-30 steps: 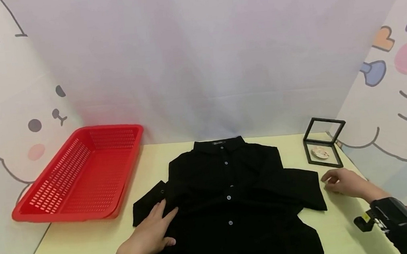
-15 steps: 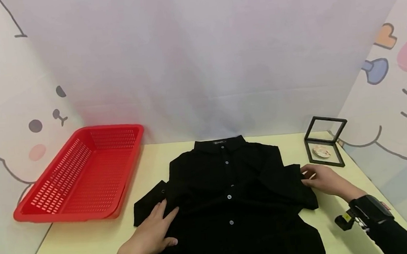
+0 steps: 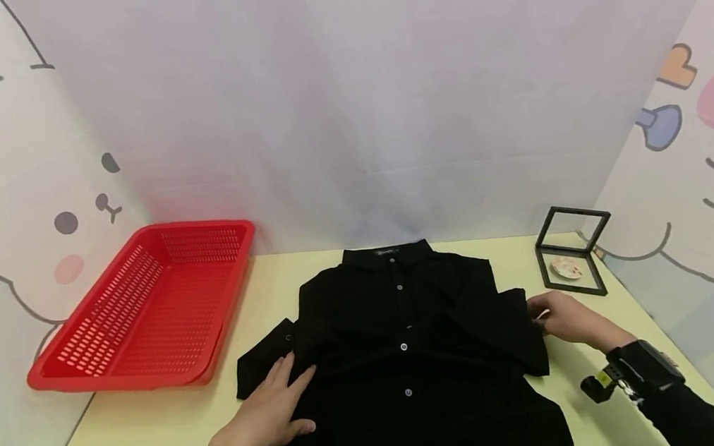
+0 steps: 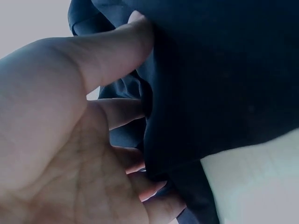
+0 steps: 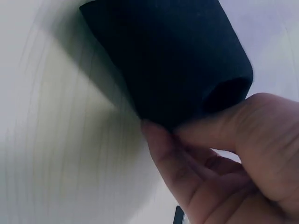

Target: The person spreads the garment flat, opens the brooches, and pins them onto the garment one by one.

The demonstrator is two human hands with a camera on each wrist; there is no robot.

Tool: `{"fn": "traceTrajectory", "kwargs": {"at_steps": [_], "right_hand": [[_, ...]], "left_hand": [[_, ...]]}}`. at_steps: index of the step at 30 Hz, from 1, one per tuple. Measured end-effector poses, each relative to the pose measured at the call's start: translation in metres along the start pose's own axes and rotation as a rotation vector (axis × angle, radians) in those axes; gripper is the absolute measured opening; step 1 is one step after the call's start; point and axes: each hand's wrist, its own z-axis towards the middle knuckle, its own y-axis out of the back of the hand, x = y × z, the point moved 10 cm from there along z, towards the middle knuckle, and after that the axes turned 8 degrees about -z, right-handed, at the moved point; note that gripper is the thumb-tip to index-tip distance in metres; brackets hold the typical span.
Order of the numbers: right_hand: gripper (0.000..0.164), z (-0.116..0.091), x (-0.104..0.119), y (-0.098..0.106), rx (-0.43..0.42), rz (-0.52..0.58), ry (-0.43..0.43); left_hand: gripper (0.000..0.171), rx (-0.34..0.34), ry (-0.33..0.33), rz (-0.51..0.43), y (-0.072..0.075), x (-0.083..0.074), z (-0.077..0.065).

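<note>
A black button-up shirt (image 3: 369, 363) lies face up on the pale yellow table, its collar toward the back wall. My left hand (image 3: 262, 415) rests on its left side with the fingers spread, just below the folded-in left sleeve (image 3: 263, 359). In the left wrist view, dark cloth passes by the thumb and fingertips. At the other side my right hand (image 3: 572, 321) pinches the cuff edge of the right sleeve (image 3: 506, 330). The right wrist view shows thumb and forefinger on the hem of that sleeve (image 5: 173, 60), lifted off the table.
A red plastic basket (image 3: 214, 335) with perforated sides stands at the left of the table. Toward the back right sits an open black-framed case (image 3: 573, 288) with a small round pale item (image 3: 566, 268) in it. A white curtain (image 3: 385, 107) backs the table.
My right hand has moved left from beside the sleeve, taken its cuff edge and drawn it inward, so the sleeve's end sits closer to the body. The left hand has stayed in place.
</note>
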Motion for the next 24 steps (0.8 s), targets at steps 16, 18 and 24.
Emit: {"fn": "traceTrajectory", "kwargs": {"at_steps": [16,18,24], "right_hand": [[0.02,-0.031,0.001,0.043,-0.237,0.048,-0.049],[0.023,-0.037,-0.002,0.054,-0.294,0.064,-0.053],[0.023,-0.056,-0.016,0.069,-0.329,0.004,-0.083]], "left_hand": [[0.079,0.009,0.019,-0.004,0.003,0.001,0.002],[0.079,0.01,0.018,-0.009,0.002,0.001,0.003],[0.079,0.014,0.015,-0.012,0.002,0.0,0.004]]}}
